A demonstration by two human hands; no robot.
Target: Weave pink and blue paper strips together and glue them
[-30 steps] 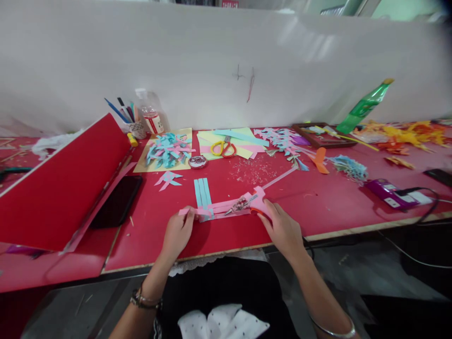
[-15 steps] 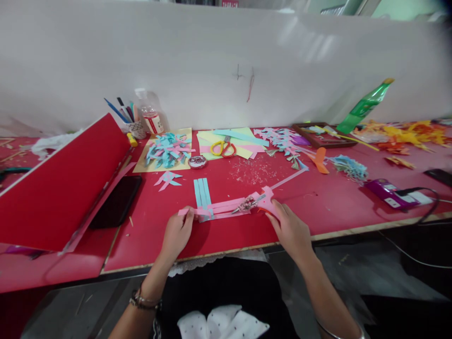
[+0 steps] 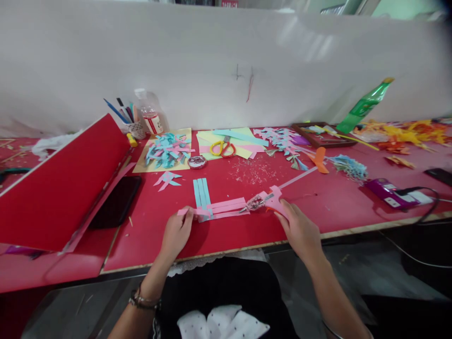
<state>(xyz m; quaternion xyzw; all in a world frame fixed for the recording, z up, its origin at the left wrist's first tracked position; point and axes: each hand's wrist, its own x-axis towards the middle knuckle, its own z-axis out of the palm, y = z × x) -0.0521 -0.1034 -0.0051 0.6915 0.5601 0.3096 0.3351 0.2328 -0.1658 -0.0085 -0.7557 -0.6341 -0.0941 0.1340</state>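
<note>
In the head view my left hand [image 3: 177, 234] pinches the end of a folded pink paper strip [image 3: 200, 212] between thumb and fingers. That strip lies over the lower part of upright light-blue paper strips [image 3: 201, 190], which cross several pink strips [image 3: 229, 205] running to the right. My right hand [image 3: 302, 228] grips a pink hot glue gun [image 3: 276, 202], its nozzle pointing left near the right ends of the pink strips. A long pale glue stick [image 3: 298, 177] extends from behind the gun. Whether the nozzle touches the paper I cannot tell.
Behind lie yellow-and-red scissors [image 3: 223, 148], a round tin [image 3: 197, 162] and a pile of folded paper [image 3: 167, 149]. A red board [image 3: 70, 183] leans at left over a black phone [image 3: 116, 202]. A green bottle [image 3: 365, 107] and a purple box [image 3: 391, 194] are at right.
My right hand and the glue gun have moved a little to the right, so the nozzle sits nearer the strips' right ends. My left hand has stayed nearly still.
</note>
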